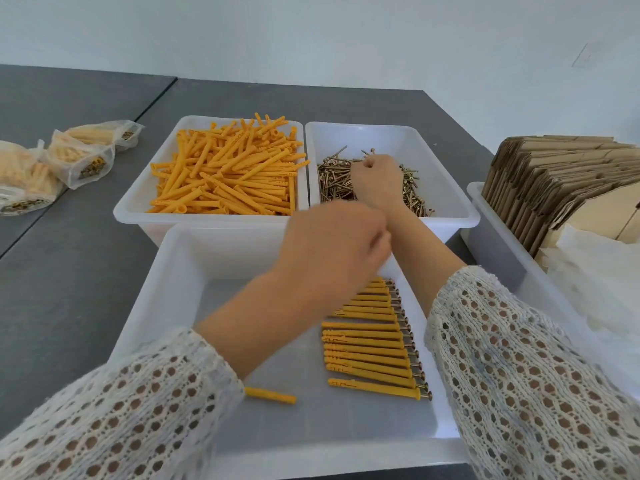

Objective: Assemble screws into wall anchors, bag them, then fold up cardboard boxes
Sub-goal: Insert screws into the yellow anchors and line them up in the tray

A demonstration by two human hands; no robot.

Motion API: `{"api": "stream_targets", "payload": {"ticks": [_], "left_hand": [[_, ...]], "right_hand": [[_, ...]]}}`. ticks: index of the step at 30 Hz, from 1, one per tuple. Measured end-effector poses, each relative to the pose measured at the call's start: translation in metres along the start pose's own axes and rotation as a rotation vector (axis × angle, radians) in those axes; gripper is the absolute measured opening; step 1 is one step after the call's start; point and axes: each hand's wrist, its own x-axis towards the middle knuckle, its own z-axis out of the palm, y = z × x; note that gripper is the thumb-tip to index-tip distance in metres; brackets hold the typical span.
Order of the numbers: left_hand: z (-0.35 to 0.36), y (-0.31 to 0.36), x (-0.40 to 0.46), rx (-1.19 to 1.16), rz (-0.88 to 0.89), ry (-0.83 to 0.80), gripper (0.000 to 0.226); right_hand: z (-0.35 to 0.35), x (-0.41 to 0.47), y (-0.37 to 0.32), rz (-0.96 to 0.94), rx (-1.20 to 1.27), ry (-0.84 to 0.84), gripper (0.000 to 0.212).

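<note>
The right hand (375,183) reaches into the far right tub (446,161), fingers curled down into the pile of brass screws (334,183); whether the grip holds a screw cannot be told. The left hand (332,251), blurred, hangs above the near tray (166,292) with its fingers curled narrow; what it holds, if anything, cannot be told. The far left tub (138,202) contains loose orange wall anchors (228,174). In the near tray, a row of assembled anchors (374,344) lies side by side at the right, screw heads pointing right. One single anchor (272,396) lies apart at the left, near the sleeve. Filled bags (83,154) lie on the tabletop (69,265) at far left. Flat cardboard boxes (561,181) stand on edge in the right bin (491,233).
</note>
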Motion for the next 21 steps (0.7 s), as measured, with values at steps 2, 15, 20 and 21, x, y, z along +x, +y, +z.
{"api": "stream_targets", "payload": {"ticks": [2, 15, 20, 21], "left_hand": [[-0.008, -0.022, 0.008, -0.044, -0.078, 0.133, 0.014], [0.022, -0.113, 0.020, 0.161, -0.443, 0.044, 0.032], [0.028, -0.116, 0.019, 0.184, -0.424, 0.069, 0.025], [0.028, -0.116, 0.019, 0.174, -0.426, 0.107, 0.023]], "right_hand": [[0.000, -0.001, 0.000, 0.030, -0.162, -0.029, 0.034], [0.009, -0.013, -0.011, 0.095, -0.719, -0.398, 0.019], [0.008, -0.013, -0.012, 0.082, -0.724, -0.389, 0.016], [0.008, -0.013, -0.012, 0.079, -0.715, -0.374, 0.014]]}}
